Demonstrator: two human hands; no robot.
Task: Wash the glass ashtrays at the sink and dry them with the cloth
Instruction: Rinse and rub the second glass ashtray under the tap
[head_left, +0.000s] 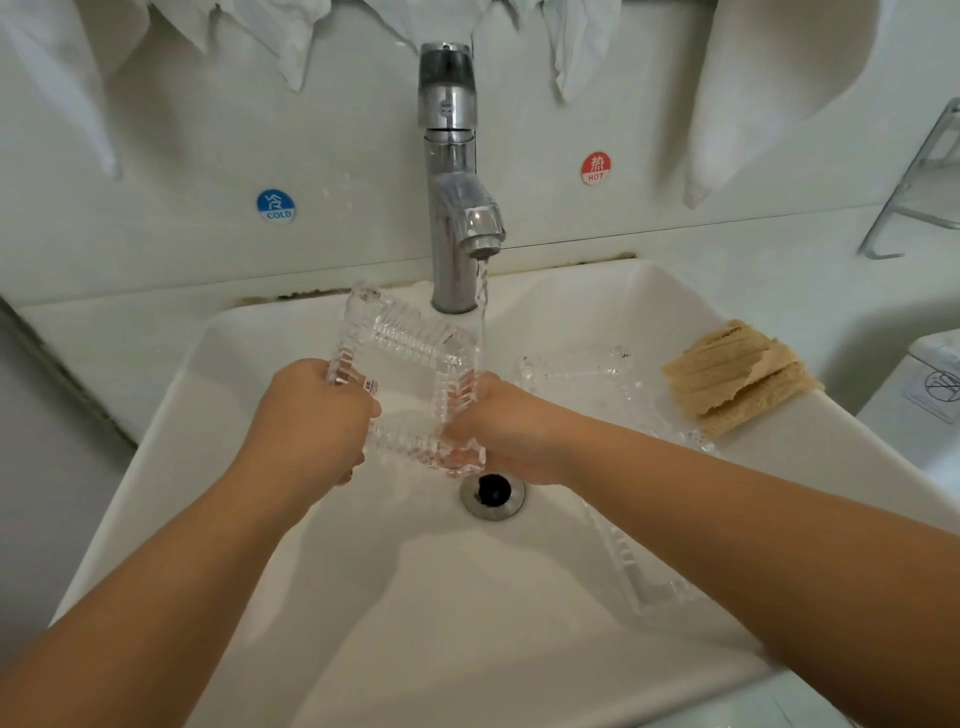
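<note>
I hold a square cut-glass ashtray tilted up over the white sink, just left of the water stream. My left hand grips its left edge. My right hand grips its right lower corner. A second glass ashtray lies in the basin on the right, behind my right forearm. More cut glass shows below that forearm; I cannot tell if it is the same piece. A tan cloth is draped over the sink's right rim.
The chrome tap stands at the back and runs water down past the held ashtray. The drain sits mid-basin. White cloths hang above. A clear acrylic stand is at the far right.
</note>
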